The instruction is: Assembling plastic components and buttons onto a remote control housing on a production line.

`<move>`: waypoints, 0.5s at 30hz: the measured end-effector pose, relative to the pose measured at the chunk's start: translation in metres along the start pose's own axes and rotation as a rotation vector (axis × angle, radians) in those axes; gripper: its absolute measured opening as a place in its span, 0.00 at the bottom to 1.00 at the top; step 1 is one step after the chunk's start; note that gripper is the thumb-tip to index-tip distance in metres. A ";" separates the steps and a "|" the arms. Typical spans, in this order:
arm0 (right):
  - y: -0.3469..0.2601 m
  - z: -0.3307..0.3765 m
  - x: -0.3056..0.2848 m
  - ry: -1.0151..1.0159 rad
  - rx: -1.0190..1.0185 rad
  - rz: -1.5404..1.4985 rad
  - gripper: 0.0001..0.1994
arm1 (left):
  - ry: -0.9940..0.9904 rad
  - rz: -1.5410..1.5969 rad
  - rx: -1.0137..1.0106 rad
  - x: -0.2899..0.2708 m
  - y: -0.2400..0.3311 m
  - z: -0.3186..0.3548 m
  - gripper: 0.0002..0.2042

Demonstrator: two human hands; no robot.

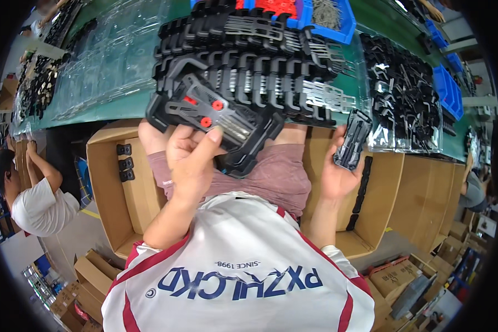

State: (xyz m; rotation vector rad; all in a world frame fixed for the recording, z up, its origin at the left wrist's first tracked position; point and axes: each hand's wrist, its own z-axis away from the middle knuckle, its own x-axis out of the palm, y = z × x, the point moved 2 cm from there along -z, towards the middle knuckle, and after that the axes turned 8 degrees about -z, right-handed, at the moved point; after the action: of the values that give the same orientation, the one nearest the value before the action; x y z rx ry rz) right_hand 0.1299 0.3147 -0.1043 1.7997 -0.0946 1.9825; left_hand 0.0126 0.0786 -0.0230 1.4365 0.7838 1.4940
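My left hand (191, 160) grips a black plastic bracket-like assembly (246, 157) with angular arms, tilted above my lap. A metal plate (227, 117) with two red round pieces shows on its upper face, and my thumb presses near the lower one. To the right, my right hand (337, 178) holds a smaller, oblong black plastic part (353, 139) upright, with its ribbed inner side showing. Just beyond both hands, rows of similar black brackets (249, 80) with silver metal strips stand packed together on the green table (119, 108).
Blue bins (343, 30) at the back hold red pieces and thin metal parts. Clear trays (404, 146) of black parts stand at the right. Open cardboard boxes (108, 193) flank my legs, with small black parts inside. Another person (41, 202) sits at the left.
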 end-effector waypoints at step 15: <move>0.137 -0.026 0.043 -0.737 -0.524 1.638 0.46 | 0.200 -0.436 0.336 -0.010 0.016 0.007 0.09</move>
State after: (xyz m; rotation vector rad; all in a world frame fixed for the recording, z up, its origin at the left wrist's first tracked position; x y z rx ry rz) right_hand 0.0525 0.2141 -0.0330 2.0107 -2.6650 1.3901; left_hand 0.0165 0.0620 -0.0123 1.2517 1.4263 1.2134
